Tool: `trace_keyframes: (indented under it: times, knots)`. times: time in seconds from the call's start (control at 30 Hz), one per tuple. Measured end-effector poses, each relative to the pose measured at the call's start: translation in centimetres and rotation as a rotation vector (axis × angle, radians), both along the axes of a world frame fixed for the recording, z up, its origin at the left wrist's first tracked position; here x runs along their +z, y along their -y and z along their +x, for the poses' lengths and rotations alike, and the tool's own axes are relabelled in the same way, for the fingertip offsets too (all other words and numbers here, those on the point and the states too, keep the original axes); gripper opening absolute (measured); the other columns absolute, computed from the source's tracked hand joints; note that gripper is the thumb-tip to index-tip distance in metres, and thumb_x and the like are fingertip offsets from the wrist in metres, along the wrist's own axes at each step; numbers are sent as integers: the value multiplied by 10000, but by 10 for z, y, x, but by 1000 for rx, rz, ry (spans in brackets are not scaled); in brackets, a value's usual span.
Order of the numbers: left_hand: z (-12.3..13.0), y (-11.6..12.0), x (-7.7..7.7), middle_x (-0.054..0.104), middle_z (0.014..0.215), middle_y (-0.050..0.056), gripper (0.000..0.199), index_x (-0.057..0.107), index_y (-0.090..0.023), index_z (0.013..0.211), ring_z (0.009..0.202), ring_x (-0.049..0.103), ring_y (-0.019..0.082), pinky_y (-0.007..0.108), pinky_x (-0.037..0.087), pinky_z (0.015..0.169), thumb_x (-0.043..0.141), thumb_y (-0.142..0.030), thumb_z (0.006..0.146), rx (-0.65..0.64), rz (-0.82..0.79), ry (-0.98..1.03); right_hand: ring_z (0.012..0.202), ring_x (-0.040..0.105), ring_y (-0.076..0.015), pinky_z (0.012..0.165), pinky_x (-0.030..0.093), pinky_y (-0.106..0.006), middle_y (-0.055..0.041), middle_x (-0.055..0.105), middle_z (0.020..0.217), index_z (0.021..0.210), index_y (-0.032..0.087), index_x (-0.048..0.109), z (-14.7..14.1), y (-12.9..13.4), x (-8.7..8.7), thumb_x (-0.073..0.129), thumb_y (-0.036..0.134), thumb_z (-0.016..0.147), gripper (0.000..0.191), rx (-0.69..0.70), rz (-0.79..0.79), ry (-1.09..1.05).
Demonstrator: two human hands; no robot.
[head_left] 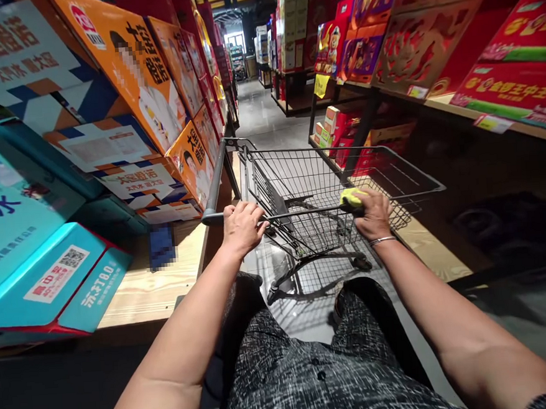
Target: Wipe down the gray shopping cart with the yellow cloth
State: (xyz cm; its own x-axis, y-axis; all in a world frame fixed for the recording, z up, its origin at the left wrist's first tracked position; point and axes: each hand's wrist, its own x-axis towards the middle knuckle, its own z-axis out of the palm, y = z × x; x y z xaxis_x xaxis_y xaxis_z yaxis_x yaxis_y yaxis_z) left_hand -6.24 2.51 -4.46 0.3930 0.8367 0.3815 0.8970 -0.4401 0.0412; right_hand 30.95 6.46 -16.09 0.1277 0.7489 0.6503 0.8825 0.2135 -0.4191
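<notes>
A dark wire shopping cart (308, 171) stands sideways in front of me, its grey push handle (215, 182) towards the left shelf. The basket looks bare inside. My left hand (243, 226) is closed over the near top rail, close to the handle end. Further right along that rail, my right hand (373, 213) grips a crumpled bright yellow cloth (353, 196) pressed against the rail. Part of the cloth is hidden under my fingers.
On the left, a wooden shelf (152, 287) bears orange drink cartons (128, 71) and turquoise boxes (39, 271). Red gift boxes (503, 89) fill the right shelf. A grey-floored aisle (257, 106) runs ahead between stacked goods. My legs are close behind the cart.
</notes>
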Motion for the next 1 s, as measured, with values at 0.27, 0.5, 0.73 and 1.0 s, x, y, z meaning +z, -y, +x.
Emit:
trace_keyframes:
  times: [0.27,0.5,0.73,1.0]
  knots:
    - [9,-6,0,727,1056,70,168,694,-256,881,1149,551,304,513,315,949,609,-353,988,72,26,-58,1228,438,-333,1035,425,-537,-149,464,1396,1334,235,544,-116,12,-10,631,170,745,599,30,178,-43]
    - [-7,-17,-4,712,1038,83,173,700,-243,913,1136,556,302,492,321,924,558,-284,1003,70,71,-123,1332,401,-248,1126,370,-432,-20,568,1364,1284,427,650,-189,5,-21,675,242,924,405,501,277,272]
    - [-7,-20,-7,707,1053,85,177,696,-235,941,1096,566,301,483,330,934,552,-311,1009,76,83,-108,1135,552,-212,983,414,-400,-16,712,1197,1053,364,780,-110,7,-128,591,177,924,295,696,-195,611]
    - [-11,-29,-9,707,1050,86,238,703,-235,939,1105,562,306,493,341,962,533,-376,1027,41,100,-107,1239,463,-253,1016,358,-428,-20,661,1344,1277,437,706,-148,5,-81,591,231,974,384,621,121,603]
